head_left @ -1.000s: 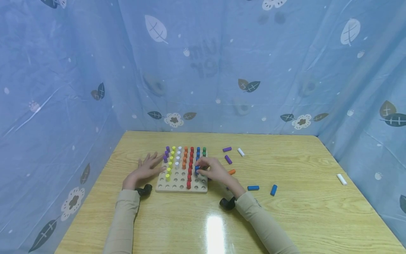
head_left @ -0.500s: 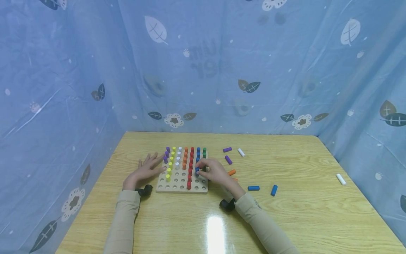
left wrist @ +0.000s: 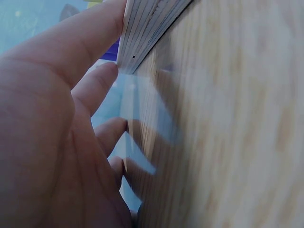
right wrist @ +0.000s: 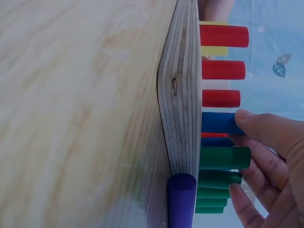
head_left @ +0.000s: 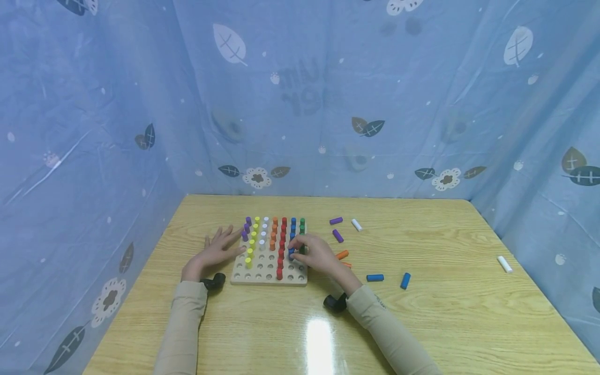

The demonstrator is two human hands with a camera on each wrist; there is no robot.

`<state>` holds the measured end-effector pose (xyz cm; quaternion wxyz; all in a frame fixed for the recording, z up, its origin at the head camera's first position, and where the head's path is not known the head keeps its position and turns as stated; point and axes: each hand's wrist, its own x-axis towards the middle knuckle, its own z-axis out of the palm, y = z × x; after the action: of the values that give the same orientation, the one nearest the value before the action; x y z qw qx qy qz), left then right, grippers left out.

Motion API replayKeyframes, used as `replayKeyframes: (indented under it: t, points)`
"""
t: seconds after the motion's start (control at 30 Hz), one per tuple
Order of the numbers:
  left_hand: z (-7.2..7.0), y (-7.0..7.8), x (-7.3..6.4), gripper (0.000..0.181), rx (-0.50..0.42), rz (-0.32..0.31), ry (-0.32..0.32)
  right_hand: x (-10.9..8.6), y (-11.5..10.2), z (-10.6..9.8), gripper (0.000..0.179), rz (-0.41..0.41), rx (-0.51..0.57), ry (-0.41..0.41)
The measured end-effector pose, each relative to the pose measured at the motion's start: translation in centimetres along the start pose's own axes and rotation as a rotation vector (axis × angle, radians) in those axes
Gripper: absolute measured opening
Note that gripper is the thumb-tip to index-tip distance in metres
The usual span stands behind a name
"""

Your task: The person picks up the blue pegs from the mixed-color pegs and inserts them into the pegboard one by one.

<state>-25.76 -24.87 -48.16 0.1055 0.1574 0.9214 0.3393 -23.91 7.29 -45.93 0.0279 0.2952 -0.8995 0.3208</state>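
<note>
On my left, the left hand rests with its fingers spread apart, just as it did a second ago, its thumb reaching the left edge of the pegboard. The pegboard hasn't moved on the counter; I count three purple pegs, six yellow pegs, four white pegs, four orange pegs and seven red pegs, all unchanged. Right of the red, the right hand has thumb and fingers clamped on a blue peg, which sits slightly lower than a second ago; my right wrist camera shows its base meeting the board. Beyond it stand the green pegs, partly hidden by the fingers. Farther right lie two loose purple pegs, two loose orange pegs, the nearer one only now showing beside the wrist, a loose white peg, two loose blue pegs and, well apart, a last white peg, all where they were.
</note>
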Motion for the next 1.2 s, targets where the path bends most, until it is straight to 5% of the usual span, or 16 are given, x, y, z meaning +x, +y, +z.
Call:
replayKeyframes:
  t: [0.57, 1.0, 1.2]
  points:
    - [0.0, 0.1, -0.1, 0.070, -0.004, -0.006, -0.004, -0.1, 0.3, 0.0, 0.014, -0.020, 0.002, -0.001]
    - [0.2, -0.2, 0.1, 0.070, 0.007, -0.001, -0.007, -0.3, 0.4, -0.6, 0.016, -0.002, 0.179, -0.052]
    - [0.1, -0.1, 0.1, 0.070, 0.011, -0.009, -0.006, -0.6, 0.7, -1.6, 0.019, -0.032, 0.197, -0.016]
